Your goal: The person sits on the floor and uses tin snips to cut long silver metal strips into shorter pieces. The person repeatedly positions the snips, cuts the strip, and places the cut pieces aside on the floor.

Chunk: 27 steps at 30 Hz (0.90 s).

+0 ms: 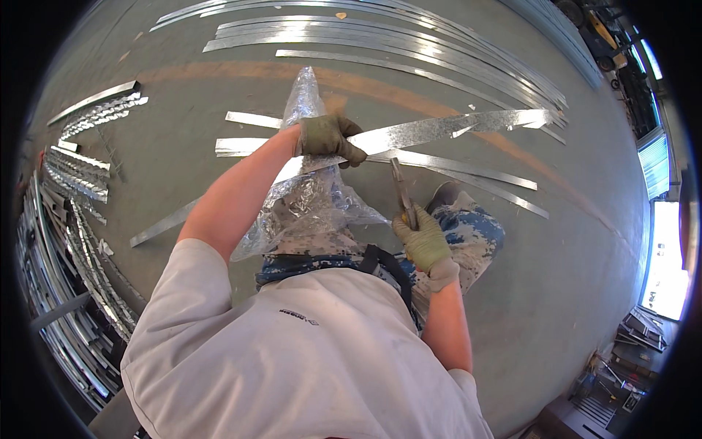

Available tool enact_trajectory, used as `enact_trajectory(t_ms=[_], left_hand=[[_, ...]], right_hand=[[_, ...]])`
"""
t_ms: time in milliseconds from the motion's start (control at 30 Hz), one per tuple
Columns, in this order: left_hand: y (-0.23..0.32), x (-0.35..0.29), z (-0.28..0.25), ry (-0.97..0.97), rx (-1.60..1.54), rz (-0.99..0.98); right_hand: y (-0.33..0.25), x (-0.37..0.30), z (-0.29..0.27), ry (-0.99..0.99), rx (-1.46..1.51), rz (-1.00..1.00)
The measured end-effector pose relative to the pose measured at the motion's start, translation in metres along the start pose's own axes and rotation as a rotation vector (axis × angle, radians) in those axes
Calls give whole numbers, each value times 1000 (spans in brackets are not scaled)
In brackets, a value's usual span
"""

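Observation:
My left hand (330, 139), in an olive work glove, is closed around a long, flat, shiny metal strip (417, 133). The strip slants across in front of me, with small bent tabs near its far right end. In a pale green glove, my right hand (425, 245) grips what look like tin snips (401, 184), their narrow grey head pointing up toward the strip. The snips' tip is just below the strip; whether they touch I cannot tell. Clear crumpled plastic film (303, 99) covers my left leg, under the strip and left hand.
Loose metal strips (475, 175) lie on the floor beneath the held one. Several longer strips (344, 33) lie farther ahead. Twisted metal offcuts (80, 172) and stacked long profiles (62, 293) are at left. Metal racks (643, 329) stand at the far right.

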<state>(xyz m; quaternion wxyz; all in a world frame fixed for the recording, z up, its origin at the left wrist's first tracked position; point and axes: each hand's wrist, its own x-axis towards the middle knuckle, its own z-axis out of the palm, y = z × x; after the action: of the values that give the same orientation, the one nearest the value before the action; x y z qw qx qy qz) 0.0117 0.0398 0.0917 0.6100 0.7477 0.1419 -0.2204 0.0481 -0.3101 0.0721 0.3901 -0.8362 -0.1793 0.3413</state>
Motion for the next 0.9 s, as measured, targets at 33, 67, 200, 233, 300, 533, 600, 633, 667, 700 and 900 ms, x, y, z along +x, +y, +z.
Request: enact_trajectory(t_ms=[33, 67, 200, 233, 300, 533, 600, 633, 667, 700, 900], left_hand=[[-6, 5, 0, 0, -29, 18], [-11, 6, 0, 5, -39, 20], [-6, 2, 2, 16, -63, 27], [-3, 0, 2, 17, -65, 24], [-8, 3, 1, 12, -92, 36], [-11, 4, 3, 41, -86, 31], [-8, 2, 2, 42, -65, 34], [-7, 1, 2, 43, -54, 35], [-11, 2, 2, 44, -88, 37], [-13, 3, 2, 43, -124, 41], [-11, 3, 2, 52, -111, 28]], right_hand=[[-6, 0, 3, -22, -6, 5], [-14, 0, 4, -43, -13, 10], [-41, -1, 1, -111, -58, 89], [-39, 0, 2, -97, -69, 78], [-37, 3, 3, -85, -87, 66], [-21, 8, 8, 13, -218, -32], [-22, 8, 9, 21, -265, -38], [-27, 6, 9, 20, -274, -37], [-29, 6, 9, 20, -284, -36], [-30, 7, 9, 21, -277, -47], [-30, 12, 8, 10, -298, -42]])
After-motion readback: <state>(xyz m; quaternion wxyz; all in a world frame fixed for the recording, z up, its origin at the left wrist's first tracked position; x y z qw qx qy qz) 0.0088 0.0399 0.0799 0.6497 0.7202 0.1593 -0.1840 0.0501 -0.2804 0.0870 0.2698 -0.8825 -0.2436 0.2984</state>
